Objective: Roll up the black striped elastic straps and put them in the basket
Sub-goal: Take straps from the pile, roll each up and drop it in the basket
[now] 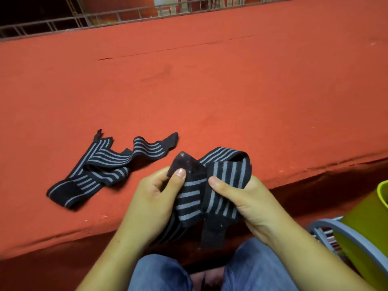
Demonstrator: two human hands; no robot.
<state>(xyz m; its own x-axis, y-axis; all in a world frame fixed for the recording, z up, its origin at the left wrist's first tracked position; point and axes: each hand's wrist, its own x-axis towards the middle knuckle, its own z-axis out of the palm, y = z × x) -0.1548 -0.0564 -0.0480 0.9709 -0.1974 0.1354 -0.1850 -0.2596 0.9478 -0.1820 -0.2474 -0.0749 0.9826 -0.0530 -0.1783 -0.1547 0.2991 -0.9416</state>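
I hold one black strap with grey stripes (228, 171) in both hands above the front edge of the red ledge. My left hand (151, 204) pinches its plain black end under the thumb. My right hand (249, 204) grips a folded length, thumb on top. A plain black tail hangs down between my hands. A second striped strap (105, 171) lies loose and crumpled on the ledge to the left, touched by neither hand. At the right edge stands a yellow-green basket (369, 225), only partly in view.
The red ledge (189, 91) runs wide ahead, with a metal railing (126, 15) along its far side. A grey-rimmed container (336, 229) sits beside the basket at lower right. My knees in blue jeans (252, 267) are below the hands.
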